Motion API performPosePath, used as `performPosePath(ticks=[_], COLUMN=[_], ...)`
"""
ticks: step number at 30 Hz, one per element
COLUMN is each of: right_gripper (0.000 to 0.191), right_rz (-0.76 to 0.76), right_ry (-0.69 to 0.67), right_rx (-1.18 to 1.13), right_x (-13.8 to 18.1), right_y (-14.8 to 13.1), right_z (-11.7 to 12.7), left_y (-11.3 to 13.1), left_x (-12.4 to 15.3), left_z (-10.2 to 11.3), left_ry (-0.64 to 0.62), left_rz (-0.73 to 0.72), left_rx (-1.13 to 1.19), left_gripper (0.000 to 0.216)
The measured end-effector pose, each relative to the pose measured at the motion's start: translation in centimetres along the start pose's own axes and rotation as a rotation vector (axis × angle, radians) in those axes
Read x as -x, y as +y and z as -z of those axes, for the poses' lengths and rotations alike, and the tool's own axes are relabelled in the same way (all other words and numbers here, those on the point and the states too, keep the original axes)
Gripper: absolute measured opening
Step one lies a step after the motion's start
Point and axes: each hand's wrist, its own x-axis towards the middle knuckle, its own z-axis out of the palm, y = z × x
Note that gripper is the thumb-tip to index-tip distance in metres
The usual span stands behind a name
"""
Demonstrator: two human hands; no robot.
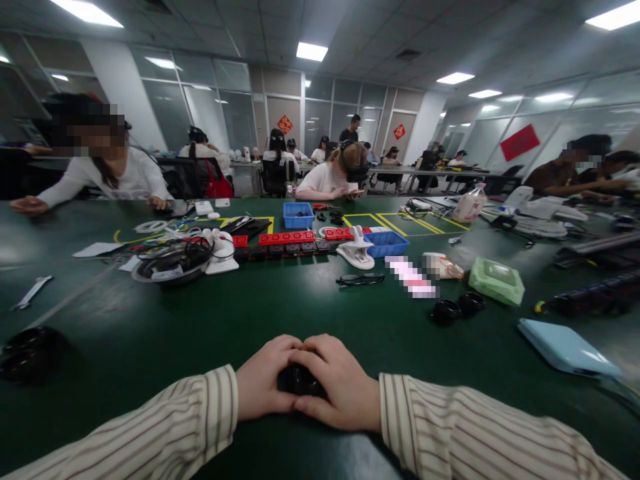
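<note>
Between my two hands, low on the green table (pixel 210 333), is a glossy black rounded part (pixel 304 381), mostly hidden by my fingers. My left hand (pixel 267 377) is curled around its left side. From the right, my right hand (pixel 340 387) wraps over it, and the fingertips of both hands meet at the top and front. The part resembles the black ring-like pieces (pixel 446 311) lying to the right and another black piece (pixel 30 353) at the far left; its exact kind cannot be made out.
Beyond my hands lie black glasses (pixel 360 279), a white clip stand (pixel 357 250), blue bins (pixel 385 243) and red power strips (pixel 286 238). A bowl of cables (pixel 173 263) and a wrench (pixel 33 292) are leftward; a green wipes pack (pixel 497 280) and a light-blue box (pixel 567 347) rightward. People sit opposite.
</note>
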Motion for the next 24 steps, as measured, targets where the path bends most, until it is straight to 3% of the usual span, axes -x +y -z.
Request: performPosePath(ticks=[8, 12, 20, 24], right_gripper=[0.036, 0.037, 0.039, 0.038], right_rz=[-0.138, -0.127, -0.06, -0.028], right_ry=[-0.055, -0.05, -0.061, -0.051], right_rx=[0.099, 0.096, 0.004, -0.057], right_x=[-0.2, -0.1, -0.3, -0.6], right_y=[-1.3, -1.3, -0.8, -0.4], right_z=[-0.1, -0.1, -0.4, -0.6], left_y=[0.2, 0.2, 0.3, 0.5], left_x=[0.3, 0.4, 0.4, 0.3], left_z=[-0.5, -0.7, -0.1, 0.0], left_ry=[0.038, 0.065, 0.043, 0.06], left_rz=[-0.008, -0.011, 0.017, 0.049], left_rx=[-0.111, -0.136, -0.043, 0.02], left_gripper=[0.042, 0.049, 0.039, 0.049])
